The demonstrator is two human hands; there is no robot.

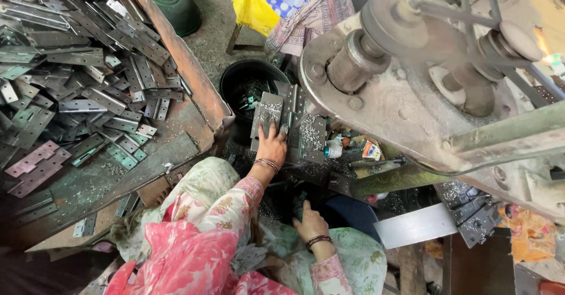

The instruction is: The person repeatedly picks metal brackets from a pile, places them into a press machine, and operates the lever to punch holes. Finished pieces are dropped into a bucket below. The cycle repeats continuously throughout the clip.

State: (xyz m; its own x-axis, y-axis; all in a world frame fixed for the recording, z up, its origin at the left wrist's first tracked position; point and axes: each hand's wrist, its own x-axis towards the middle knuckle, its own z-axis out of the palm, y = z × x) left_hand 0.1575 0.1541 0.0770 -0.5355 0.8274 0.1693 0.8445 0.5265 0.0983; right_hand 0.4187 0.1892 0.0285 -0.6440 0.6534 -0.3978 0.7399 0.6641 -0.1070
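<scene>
One black bucket [235,83] holding small metal pieces; left hand [272,148] flat, fingers spread on a grey plate [268,111]; right hand [309,221] closed on a dark part [299,204].

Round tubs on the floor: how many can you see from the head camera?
2. A green tub lies upside down at top, beyond the tray of hinges. A black tub sits just above the left hand. Others may be hidden.

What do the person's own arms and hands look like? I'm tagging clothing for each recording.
Both hands are bare, with no gloves. The left hand has a dark beaded bangle at the wrist, and the right hand wears a similar dark bangle. Both arms have long sleeves of light fabric printed with pink and green flowers, ending in pink cuffs.
</scene>
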